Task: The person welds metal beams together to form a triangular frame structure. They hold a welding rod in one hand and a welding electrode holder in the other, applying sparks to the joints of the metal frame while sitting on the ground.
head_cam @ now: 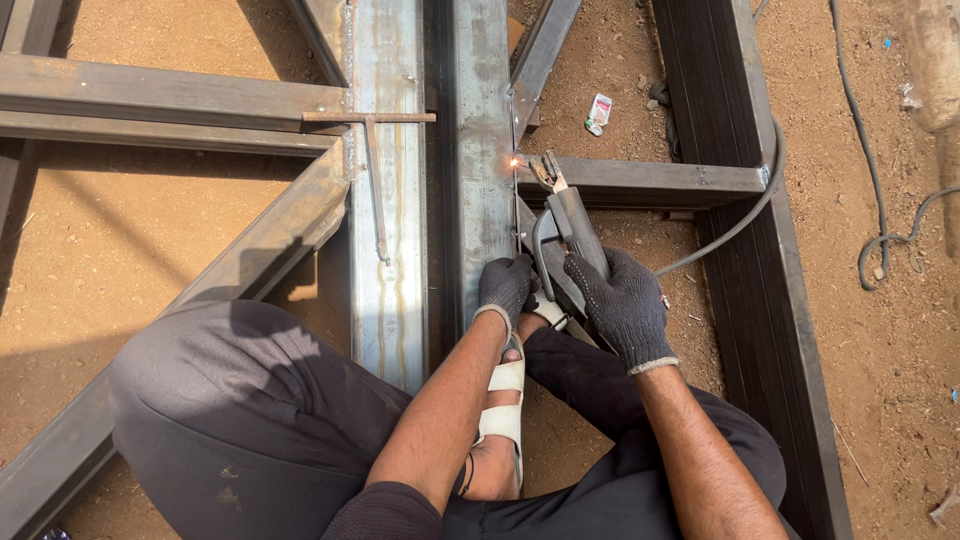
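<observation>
My right hand (pixel 625 300), in a dark knit glove, grips a grey welding electrode holder (pixel 575 222). Its jaws hold a thin rod whose tip glows with a small spark (pixel 513 161) against the long steel beam (pixel 482 150). My left hand (pixel 505 285), also gloved, rests against that beam's edge just beside the holder's lever, fingers curled. A grey cable (pixel 745 215) runs from the holder off to the right. I squat over the frame, with a white sandal (pixel 503 400) on my foot between my knees.
Steel beams form a frame on reddish dirt: a second long beam (pixel 385 200), diagonal braces (pixel 250 260), a dark channel (pixel 760 300) at right. A rusty T-shaped rod (pixel 372 170) lies across the beams. Another cable (pixel 875 190) snakes over the ground at right.
</observation>
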